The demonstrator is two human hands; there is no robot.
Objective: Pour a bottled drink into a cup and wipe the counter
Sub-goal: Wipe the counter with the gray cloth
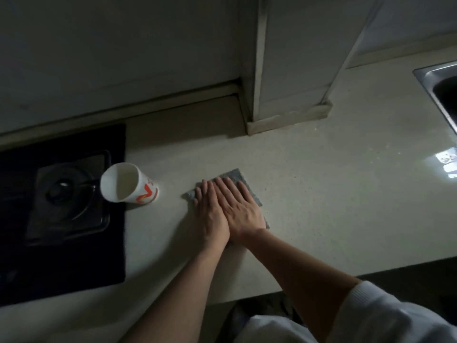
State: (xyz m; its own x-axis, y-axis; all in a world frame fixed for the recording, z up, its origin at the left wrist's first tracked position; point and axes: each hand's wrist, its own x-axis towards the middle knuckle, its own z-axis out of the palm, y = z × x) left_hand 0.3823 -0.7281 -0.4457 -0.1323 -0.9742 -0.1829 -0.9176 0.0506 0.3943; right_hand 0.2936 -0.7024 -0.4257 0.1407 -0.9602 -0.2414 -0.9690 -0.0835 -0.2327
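Pressing cloth (232,175) under my left hand (210,214) and right hand (238,206), fingers straight; cup (128,183) near left, sloppy swipe could tip it.

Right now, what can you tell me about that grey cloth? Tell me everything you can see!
The grey cloth looks rough, speckled and roughly square. It lies flat on the pale counter, right of the paper cup and apart from it. The left hand and right hand press on it with straight fingers, side by side, hiding most of it. Only its edges and corners show.
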